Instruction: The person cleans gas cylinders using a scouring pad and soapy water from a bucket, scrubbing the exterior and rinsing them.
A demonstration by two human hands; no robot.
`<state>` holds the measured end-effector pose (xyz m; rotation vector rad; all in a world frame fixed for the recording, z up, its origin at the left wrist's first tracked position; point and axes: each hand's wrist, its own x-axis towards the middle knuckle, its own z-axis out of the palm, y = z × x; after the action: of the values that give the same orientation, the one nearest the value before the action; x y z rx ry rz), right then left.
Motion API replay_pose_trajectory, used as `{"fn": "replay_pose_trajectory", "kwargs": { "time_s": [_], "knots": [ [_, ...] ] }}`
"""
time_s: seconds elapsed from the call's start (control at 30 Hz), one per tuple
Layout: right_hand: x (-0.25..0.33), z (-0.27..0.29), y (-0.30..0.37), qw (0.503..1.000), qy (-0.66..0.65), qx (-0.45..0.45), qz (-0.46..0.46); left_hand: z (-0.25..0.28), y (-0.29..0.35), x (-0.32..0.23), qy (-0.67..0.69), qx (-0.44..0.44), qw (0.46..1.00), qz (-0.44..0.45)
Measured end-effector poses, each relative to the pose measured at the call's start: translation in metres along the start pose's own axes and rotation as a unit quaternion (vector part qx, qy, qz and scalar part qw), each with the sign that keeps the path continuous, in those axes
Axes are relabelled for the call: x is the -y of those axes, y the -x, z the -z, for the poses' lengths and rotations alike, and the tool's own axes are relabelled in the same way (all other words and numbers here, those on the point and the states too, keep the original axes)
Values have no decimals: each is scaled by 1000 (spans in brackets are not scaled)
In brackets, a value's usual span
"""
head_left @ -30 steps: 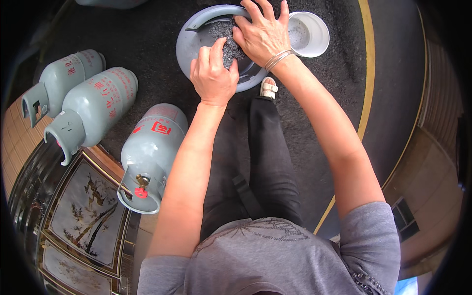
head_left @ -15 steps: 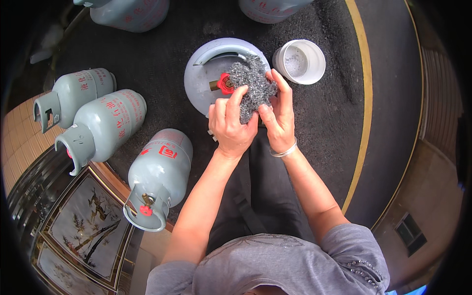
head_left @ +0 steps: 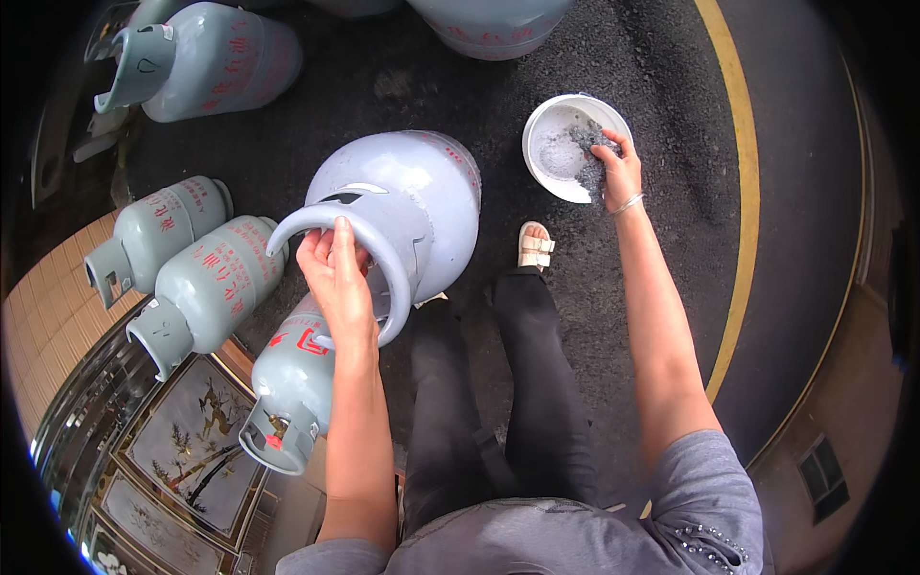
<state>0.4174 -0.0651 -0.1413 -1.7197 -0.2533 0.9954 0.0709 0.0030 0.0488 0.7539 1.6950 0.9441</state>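
A grey gas cylinder leans over toward me and to the left, its ring-shaped collar turned my way. My left hand is closed around the collar's edge, some fingers out of sight inside the ring. Off to the right, my right hand pinches a wad of steel wool at the near right side of a white bucket. The wad hangs over the bucket's mouth. Pale, foamy liquid shows inside. The cylinder's valve is hidden from view.
Another cylinder lies just below the tilted one, partly covered by it. Two more lie at the left, and several stand or lie at the far side. My sandalled foot is between cylinder and bucket. A yellow line runs along the right.
The cylinder has gone from upright to tilted toward me. My left hand has left the steel wool for the collar. My right hand has carried the wool right to the bucket.
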Motion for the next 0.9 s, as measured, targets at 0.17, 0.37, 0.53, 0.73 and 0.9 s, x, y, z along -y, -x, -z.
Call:
{"fn": "replay_pose_trajectory", "kwargs": {
  "time_s": [0.17,0.37,0.53,0.73,0.9],
  "knots": [
    [-130,25,-124,940,338,35,-17,-30,-26,0,-76,-172,981,51],
    [-216,19,-187,707,692,142,0,-49,-24,5,-33,-219,974,40],
    [-277,27,-231,459,836,302,19,-75,-21,8,-61,-210,976,-1],
    [-232,17,-190,924,310,129,-181,-60,-22,8,-68,-177,982,1],
    [-63,-36,-57,945,194,226,136,-31,-30,8,-127,-170,976,41]
  ]
}}
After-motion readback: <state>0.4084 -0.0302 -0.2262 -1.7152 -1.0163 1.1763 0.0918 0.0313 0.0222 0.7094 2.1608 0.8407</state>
